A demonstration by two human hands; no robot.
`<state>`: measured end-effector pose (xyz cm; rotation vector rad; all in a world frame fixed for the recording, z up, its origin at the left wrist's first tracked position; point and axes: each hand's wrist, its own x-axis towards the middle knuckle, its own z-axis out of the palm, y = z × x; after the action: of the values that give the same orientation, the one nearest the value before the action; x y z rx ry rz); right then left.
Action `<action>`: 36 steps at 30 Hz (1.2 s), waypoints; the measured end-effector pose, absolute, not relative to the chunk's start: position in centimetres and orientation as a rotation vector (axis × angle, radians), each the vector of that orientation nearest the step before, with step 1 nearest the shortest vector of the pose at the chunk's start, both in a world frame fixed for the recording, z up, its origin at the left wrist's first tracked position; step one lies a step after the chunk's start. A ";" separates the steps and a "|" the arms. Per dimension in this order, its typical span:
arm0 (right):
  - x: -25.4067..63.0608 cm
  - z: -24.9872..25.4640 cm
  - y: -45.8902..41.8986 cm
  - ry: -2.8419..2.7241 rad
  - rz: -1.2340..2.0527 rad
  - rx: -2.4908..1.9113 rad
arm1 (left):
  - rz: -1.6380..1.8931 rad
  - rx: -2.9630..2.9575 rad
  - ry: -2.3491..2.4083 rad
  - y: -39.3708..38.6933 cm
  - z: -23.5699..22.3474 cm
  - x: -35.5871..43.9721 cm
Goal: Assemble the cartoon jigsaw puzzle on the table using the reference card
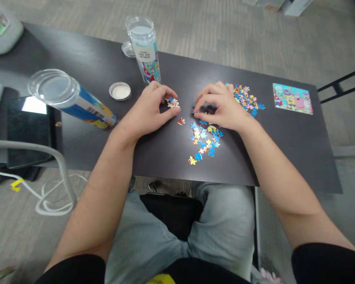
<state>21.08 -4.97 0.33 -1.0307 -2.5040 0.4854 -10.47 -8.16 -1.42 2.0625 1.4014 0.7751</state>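
Note:
My left hand (150, 110) rests on the dark table with thumb and fingers apart, curved around a small cluster of jigsaw pieces (172, 103). My right hand (220, 104) pinches a small jigsaw piece (196, 113) between thumb and fingertips, close above the tabletop; most of that piece is hidden. A lone red piece (181, 121) lies between the hands, just below my left thumb. Loose blue, yellow and white pieces (205, 138) are spread below my right hand. Behind it sits a larger heap of pieces (247, 98), partly covered by the hand.
Two clear canisters, one near the back (143, 49) and one at the left (72, 100), stand on the table (162, 157). Round lids (120, 91) lie beside them. A colourful picture card (292, 98) is at the right. A black tablet (28, 134) and white cable frame the left.

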 end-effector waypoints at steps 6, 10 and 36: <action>22.3 0.2 -4.5 -2.567 0.469 -1.045 | 0.813 2.021 1.490 -8.3 -1.3 -10.4; 22.5 -0.1 -4.2 -2.585 0.447 -1.055 | 0.816 2.037 1.497 -8.3 -1.6 -10.4; 21.1 -0.7 -5.1 -2.655 0.506 -0.928 | 0.811 2.018 1.547 -8.8 -0.8 -9.8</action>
<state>21.07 -5.12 -0.74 -0.9276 -2.6547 0.5063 -9.76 -8.80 -0.80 2.0183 1.5473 0.8112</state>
